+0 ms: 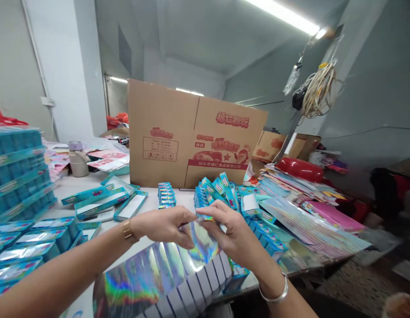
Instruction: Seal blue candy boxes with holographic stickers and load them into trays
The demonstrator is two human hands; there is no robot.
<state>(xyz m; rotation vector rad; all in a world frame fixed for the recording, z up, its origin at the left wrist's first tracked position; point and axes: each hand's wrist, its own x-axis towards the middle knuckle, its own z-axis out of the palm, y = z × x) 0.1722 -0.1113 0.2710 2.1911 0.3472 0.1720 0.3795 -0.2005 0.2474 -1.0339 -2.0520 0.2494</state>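
Both hands hold a shiny holographic piece [202, 240], perhaps a flat carton or packet, in front of me. My left hand [167, 224] pinches its left side between thumb and fingers. On its right upper edge, my right hand [229, 227] is closed with bent fingers. Just below lies a row of holographic pieces [148, 269] standing closely side by side, with white edges toward me. Beyond the hands are a short stack of small blue boxes [166, 194] and a jumbled heap of similar blue boxes [221, 190].
A large cardboard box [165, 110] stands at the back. Stacked blue trays [19, 172] fill the left, near open blue trays [102, 201] and a beige flask [79, 161]. At right are holographic sheets [310, 225] and a red basin [300, 169].
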